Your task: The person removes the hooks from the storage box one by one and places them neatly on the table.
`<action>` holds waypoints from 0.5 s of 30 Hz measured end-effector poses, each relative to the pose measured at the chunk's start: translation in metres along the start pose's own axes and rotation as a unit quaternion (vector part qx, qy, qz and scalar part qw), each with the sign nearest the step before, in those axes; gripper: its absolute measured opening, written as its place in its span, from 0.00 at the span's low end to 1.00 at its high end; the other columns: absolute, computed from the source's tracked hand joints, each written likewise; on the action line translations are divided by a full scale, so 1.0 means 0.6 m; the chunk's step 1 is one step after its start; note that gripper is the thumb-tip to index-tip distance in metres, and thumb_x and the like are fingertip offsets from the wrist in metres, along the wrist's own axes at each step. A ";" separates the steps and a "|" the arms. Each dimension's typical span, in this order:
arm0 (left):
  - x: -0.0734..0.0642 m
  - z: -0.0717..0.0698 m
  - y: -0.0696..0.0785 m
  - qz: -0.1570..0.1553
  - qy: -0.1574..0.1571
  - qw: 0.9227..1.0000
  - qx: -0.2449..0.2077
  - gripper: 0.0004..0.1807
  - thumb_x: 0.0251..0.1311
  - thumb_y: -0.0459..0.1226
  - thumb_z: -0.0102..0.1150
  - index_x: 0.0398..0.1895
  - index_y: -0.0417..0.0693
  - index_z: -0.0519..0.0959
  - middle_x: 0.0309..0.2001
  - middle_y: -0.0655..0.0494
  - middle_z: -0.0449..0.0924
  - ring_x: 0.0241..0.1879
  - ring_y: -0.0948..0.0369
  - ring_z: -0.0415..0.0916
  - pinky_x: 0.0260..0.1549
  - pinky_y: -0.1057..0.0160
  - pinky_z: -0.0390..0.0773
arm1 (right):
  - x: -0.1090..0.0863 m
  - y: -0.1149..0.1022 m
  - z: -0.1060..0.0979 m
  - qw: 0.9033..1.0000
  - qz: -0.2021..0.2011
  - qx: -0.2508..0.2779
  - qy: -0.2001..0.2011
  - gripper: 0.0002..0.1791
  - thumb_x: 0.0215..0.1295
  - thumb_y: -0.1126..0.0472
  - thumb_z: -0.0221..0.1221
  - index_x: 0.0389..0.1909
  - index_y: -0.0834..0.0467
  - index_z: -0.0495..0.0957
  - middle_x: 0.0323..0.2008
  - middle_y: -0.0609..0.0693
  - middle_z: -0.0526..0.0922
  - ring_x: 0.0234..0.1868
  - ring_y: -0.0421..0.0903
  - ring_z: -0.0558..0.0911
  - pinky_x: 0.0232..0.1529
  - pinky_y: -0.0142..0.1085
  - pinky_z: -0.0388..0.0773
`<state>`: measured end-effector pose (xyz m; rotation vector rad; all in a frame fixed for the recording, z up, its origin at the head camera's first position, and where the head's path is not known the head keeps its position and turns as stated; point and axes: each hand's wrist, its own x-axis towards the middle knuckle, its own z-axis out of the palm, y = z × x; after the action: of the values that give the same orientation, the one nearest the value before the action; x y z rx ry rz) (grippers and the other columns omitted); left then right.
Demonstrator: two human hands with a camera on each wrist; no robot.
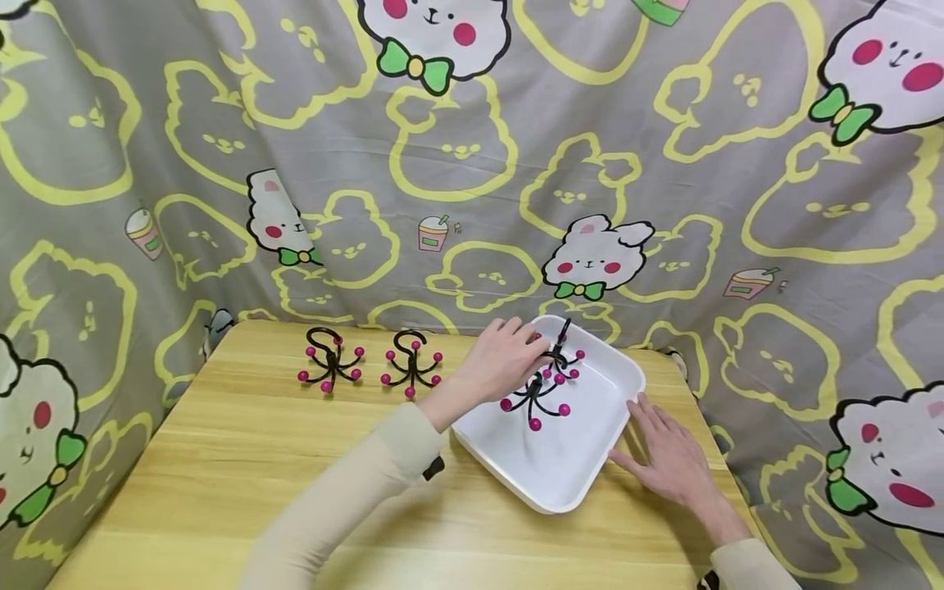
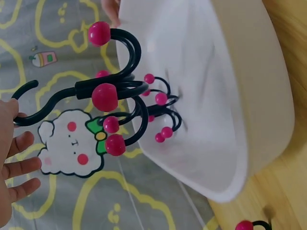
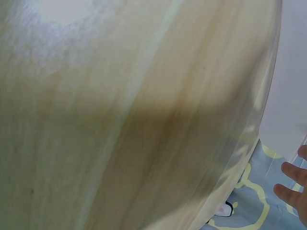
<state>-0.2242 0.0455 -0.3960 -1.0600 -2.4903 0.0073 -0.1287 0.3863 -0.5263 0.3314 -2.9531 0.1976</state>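
Observation:
My left hand (image 1: 501, 360) reaches over the white tray (image 1: 542, 492) and pinches the curved top of a black multi-prong hook (image 1: 534, 395) with pink ball tips. In the left wrist view this hook (image 2: 81, 91) hangs from thumb and forefinger, while the other fingers are spread. Behind it a second such hook (image 2: 158, 110) is inside the tray, partly covered by the first. My right hand (image 1: 667, 451) touches the tray's right rim with its fingers extended; only some fingertips show at the edge of the right wrist view.
Two more black hooks with pink balls, a left one (image 1: 331, 365) and a right one (image 1: 411, 367), stand on the wooden table (image 1: 295, 483), left of the tray. A patterned curtain (image 1: 472, 164) hangs behind the table and along its sides.

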 end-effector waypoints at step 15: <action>-0.064 -0.037 -0.047 0.003 0.070 0.997 -0.018 0.14 0.79 0.53 0.52 0.45 0.58 0.81 0.38 0.59 0.79 0.43 0.57 0.77 0.51 0.56 0.80 | 0.001 0.003 0.005 1.000 -0.007 -0.005 0.004 0.56 0.64 0.28 0.63 0.81 0.61 0.60 0.81 0.66 0.60 0.74 0.71 0.70 0.71 0.66 0.70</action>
<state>-0.2111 -0.0043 -0.3856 -1.0453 -2.3689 -0.1058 -0.1303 0.3877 -0.5291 0.3504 -2.9425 0.1813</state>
